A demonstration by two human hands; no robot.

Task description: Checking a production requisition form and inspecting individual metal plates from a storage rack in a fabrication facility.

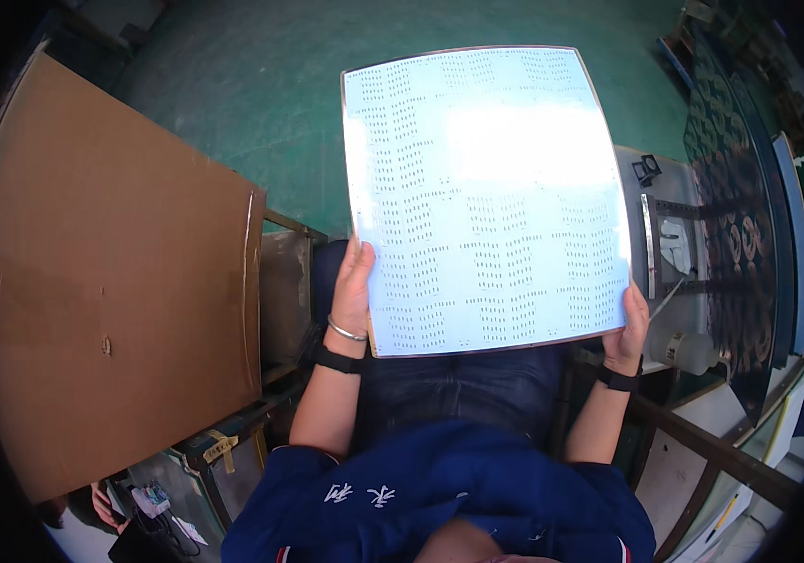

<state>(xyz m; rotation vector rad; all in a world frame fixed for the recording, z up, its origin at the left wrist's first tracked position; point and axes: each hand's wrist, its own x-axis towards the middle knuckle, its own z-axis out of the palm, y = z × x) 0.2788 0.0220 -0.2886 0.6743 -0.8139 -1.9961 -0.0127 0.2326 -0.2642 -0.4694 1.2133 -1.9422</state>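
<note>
I hold a large white glossy panel with both hands above my lap. Rows of small dark marks run across it in wavy blocks, and a bright glare washes out part of its upper middle. My left hand grips the lower left edge, thumb at the front face. At the lower right corner, my right hand is closed on the edge. Most fingers of both hands are hidden behind the panel. Dark bands circle both wrists, and a metal bangle sits on the left one.
A broad brown board stands at my left. To the right are a dark panel with ring patterns, a white bottle and a crumpled white cloth. Green floor stretches ahead. Another person's hand shows at lower left.
</note>
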